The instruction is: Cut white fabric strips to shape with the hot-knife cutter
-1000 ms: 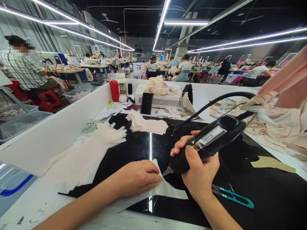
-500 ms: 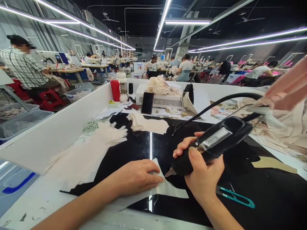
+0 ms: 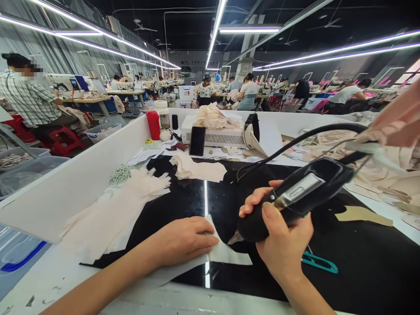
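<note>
My left hand [image 3: 185,238] lies flat, fingers stretched out, on a pale fabric piece [image 3: 231,256] with a curved edge, near the front of the black work surface [image 3: 190,201]. My right hand [image 3: 282,232] is wrapped round the handle of a black corded iron [image 3: 305,188], thumb on top beside its silver panel. The iron is tilted, its rounded front pointing toward the fabric; its underside is mostly hidden. A cable runs from its back end. Partly behind my right wrist are teal thread snips [image 3: 320,262].
Pale fabric pieces [image 3: 111,214] lie at left, with a smaller stack [image 3: 198,168] behind. A phone [image 3: 197,141] leans on a white box [image 3: 213,138]. A tan pattern piece [image 3: 364,215] lies at right. Hanging cloth [image 3: 398,118] is tied by the cable. Co-workers sit beyond the white partition [image 3: 82,170].
The view has shifted slightly. My right hand and the iron have moved a little to the right, away from the fabric piece. My left hand stays on the fabric.
</note>
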The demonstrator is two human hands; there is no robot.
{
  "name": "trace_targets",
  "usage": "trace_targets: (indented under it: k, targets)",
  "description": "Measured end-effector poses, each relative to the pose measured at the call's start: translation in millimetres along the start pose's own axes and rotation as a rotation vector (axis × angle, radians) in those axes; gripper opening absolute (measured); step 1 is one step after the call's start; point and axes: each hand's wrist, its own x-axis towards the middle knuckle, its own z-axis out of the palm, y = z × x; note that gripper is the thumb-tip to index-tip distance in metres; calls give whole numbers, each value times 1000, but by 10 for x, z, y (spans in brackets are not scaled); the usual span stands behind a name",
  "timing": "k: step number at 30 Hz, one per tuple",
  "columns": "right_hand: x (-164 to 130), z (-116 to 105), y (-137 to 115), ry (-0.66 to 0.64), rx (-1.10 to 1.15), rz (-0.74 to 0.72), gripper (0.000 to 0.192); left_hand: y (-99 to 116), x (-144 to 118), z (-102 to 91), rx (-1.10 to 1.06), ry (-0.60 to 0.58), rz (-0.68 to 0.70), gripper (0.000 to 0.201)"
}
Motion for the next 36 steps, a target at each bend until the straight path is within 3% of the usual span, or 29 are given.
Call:
trace_targets:
  k: [5, 12, 26, 36]
  targets:
    - [-47, -154, -86, -6, -1, -22, 32, 186, 55, 10, -48, 68, 1, 21]
    - [-191, -230, -124, 17, -17, 9, 38, 419, 88, 161, 67, 14, 13, 16]
    - [-259, -166, -162, 29, -7, -1, 37, 461, -4, 157, 105, 25, -39, 18]
    - [-161, -70, -58, 22, 65, 14, 37, 473, 17, 153, 89, 13, -61, 16]
